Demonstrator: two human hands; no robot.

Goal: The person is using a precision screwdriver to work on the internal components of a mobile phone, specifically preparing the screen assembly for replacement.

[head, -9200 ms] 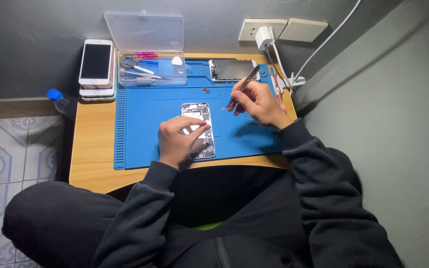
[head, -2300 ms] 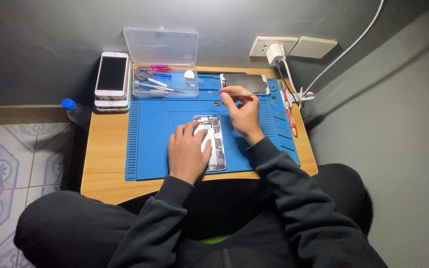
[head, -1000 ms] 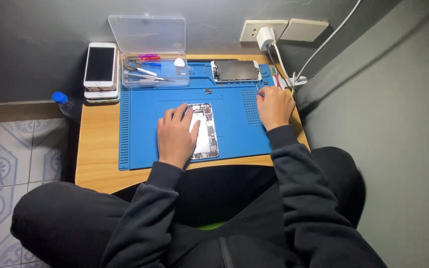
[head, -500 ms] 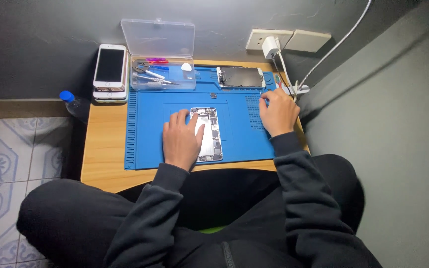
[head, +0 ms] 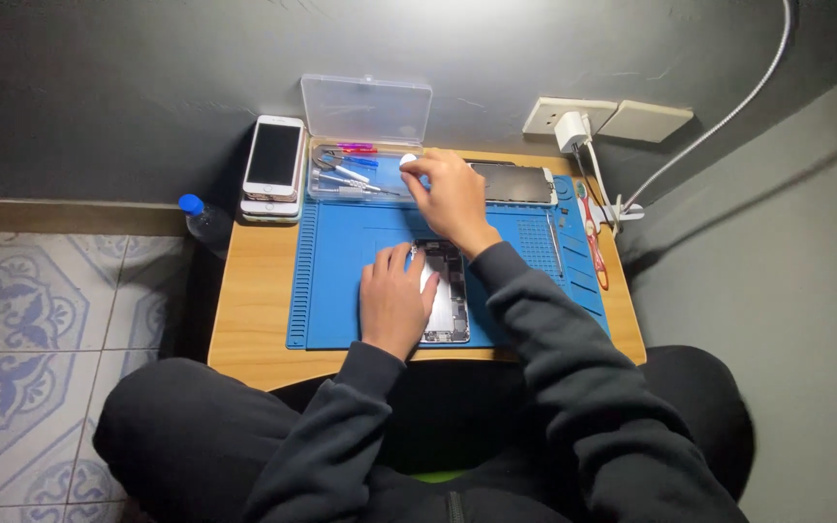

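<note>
opened silver phone chassis (head: 445, 302) lies mid blue silicone mat (head: 341, 281), internals exposed, screen off; reassembly undone. left hand (head: 391, 302) lies flat on it. right hand (head: 450, 192) reaches clear plastic tool box (head: 356, 174), fingers pinched; contents indiscernible.

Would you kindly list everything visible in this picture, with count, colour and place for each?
Table: one, light wood, against the grey wall.
Work mat: one, blue, covering most of the table.
Opened phone: one, silver inside, mid mat, under the left hand.
Tool box: one, clear plastic, lid up, back edge, holding small tools.
Stacked phones: a stack, white, back left corner; number unclear.
Phone screen: one, dark, back right of the mat.
Bottle: one, clear with blue cap, on the floor left of the table.
Charger: one, white, in the wall socket, cable running up.
Left hand: flat on the opened phone.
Right hand: reaching to the tool box, pinching a small white thing.
</note>
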